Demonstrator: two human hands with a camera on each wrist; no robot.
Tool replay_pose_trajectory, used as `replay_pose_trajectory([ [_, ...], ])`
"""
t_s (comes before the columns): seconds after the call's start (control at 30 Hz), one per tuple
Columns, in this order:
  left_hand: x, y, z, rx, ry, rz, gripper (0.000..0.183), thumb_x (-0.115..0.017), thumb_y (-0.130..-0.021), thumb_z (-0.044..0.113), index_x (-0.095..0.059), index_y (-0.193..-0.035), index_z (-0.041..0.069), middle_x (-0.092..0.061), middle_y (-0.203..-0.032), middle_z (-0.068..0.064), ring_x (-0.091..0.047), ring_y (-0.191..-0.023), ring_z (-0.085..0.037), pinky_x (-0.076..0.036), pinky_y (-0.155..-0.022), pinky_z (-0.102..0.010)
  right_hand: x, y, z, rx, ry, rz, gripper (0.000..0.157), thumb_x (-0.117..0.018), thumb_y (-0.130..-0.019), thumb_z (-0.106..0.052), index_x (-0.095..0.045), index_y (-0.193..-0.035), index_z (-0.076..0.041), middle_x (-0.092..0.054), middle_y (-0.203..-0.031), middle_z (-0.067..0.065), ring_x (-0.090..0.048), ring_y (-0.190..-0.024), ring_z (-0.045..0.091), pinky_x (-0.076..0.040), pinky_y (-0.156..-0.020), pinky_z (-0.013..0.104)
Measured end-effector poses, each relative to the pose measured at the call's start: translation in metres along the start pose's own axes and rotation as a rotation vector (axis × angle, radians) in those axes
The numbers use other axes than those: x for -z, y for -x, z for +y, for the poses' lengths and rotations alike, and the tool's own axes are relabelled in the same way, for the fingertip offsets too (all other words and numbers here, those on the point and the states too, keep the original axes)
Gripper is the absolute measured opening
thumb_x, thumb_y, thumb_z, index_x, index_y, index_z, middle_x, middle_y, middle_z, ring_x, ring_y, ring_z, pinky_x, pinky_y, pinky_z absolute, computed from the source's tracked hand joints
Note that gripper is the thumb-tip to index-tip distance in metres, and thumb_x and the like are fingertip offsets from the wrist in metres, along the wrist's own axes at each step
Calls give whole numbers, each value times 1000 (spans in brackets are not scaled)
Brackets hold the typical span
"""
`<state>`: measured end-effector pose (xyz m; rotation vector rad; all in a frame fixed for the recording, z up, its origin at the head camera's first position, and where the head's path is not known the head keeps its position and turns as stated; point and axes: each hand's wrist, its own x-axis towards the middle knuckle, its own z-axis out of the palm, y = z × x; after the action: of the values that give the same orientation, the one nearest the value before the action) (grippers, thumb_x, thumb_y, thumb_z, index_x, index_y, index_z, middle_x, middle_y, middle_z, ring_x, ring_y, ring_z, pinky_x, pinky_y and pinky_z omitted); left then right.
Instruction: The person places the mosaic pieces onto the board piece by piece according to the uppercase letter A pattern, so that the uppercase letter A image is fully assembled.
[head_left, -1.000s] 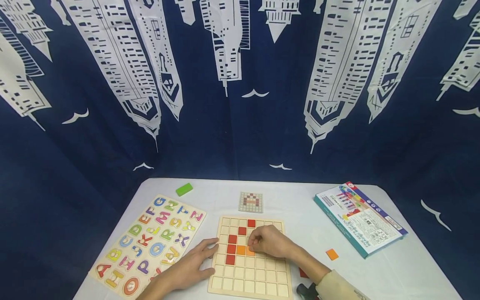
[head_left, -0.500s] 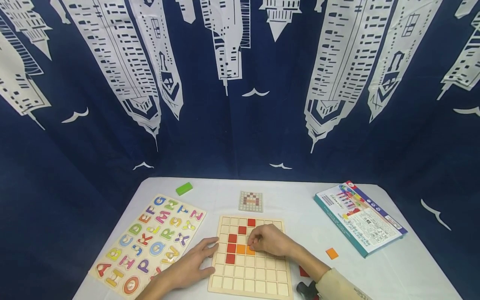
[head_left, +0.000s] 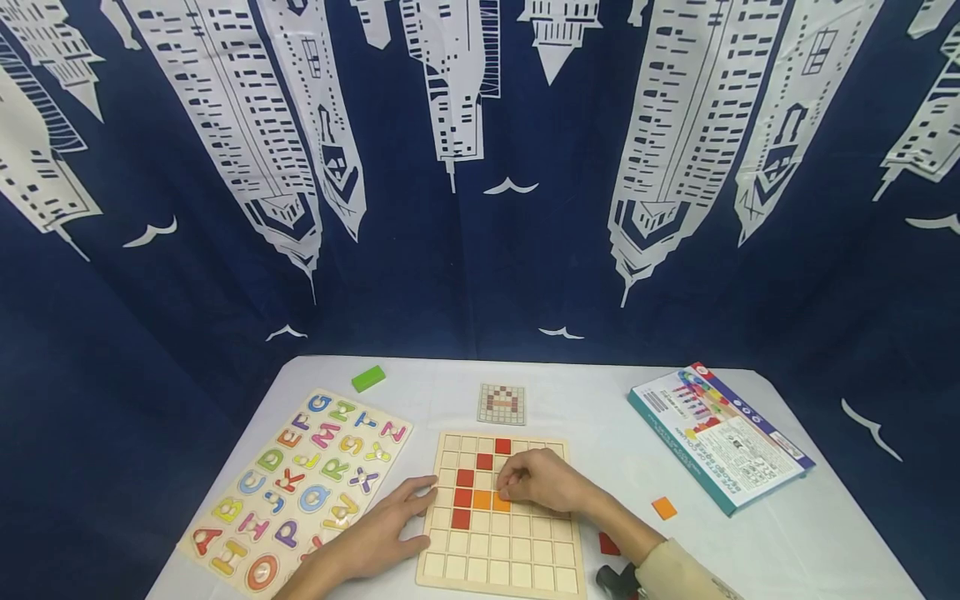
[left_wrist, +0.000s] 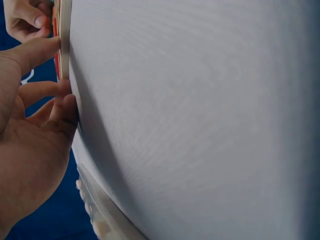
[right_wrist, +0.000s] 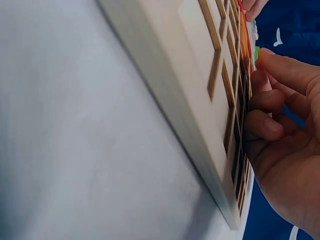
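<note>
A wooden grid board [head_left: 551,554] lies on the white table. Several red square tiles [head_left: 463,497] sit in its cells, stepping down leftward from the top. An orange tile [head_left: 482,500] fills the cell beside a red one. My right hand [head_left: 543,481] pinches a second orange tile [head_left: 501,503] at the neighbouring cell; in the right wrist view its fingers are curled over the grid. My left hand [head_left: 382,529] rests against the board's left edge, thumb and fingers spread. The left wrist view shows those fingertips [left_wrist: 64,86] touching the board's side.
A pattern card [head_left: 502,404] lies behind the board. On the left are an alphabet puzzle board [head_left: 300,475] and a green block [head_left: 368,379]. A boxed set [head_left: 720,437], a loose orange tile [head_left: 663,508], a red tile [head_left: 608,544] and a dark object [head_left: 617,581] are on the right.
Almost nothing differs. My right hand stays over the same cell with a tiny shift of its fingers and forearm; my left hand keeps its place at the board's edge.
</note>
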<state>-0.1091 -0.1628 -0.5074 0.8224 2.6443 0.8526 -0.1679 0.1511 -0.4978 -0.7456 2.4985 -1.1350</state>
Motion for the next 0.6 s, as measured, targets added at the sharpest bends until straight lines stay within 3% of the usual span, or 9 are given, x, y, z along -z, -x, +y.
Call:
replay_pose_trajectory([
  [0.2,0,0,-1,-2,-1,-4,67,-67,-95,37,-46,-149,2,-29,-163,-1,-49,-136,-26,-41,-113,-49,11,7,3,9,-62,-15,6,-77,-90,-25,-76,-93,-20,-69,-84,-8,-57,-80,8,-50,-72,22],
  [0.4,-1,0,-1,-2,6,-1,66,-68,-95,36,-47,-148,2,-30,-162,-1,-49,-135,-25,-41,-113,-48,30,26,11,-46,-152,-27,11,-73,-93,-26,-74,-101,-18,-69,-96,-5,-56,-88,13,-50,-76,24],
  [0.6,-1,0,-1,2,5,-3,67,-68,-94,38,-48,-148,3,-30,-162,0,-49,-135,-25,-42,-113,-48,52,50,23,-92,-235,-22,17,-72,-94,-22,-73,-106,-10,-66,-92,4,-58,-85,14,-52,-74,21],
])
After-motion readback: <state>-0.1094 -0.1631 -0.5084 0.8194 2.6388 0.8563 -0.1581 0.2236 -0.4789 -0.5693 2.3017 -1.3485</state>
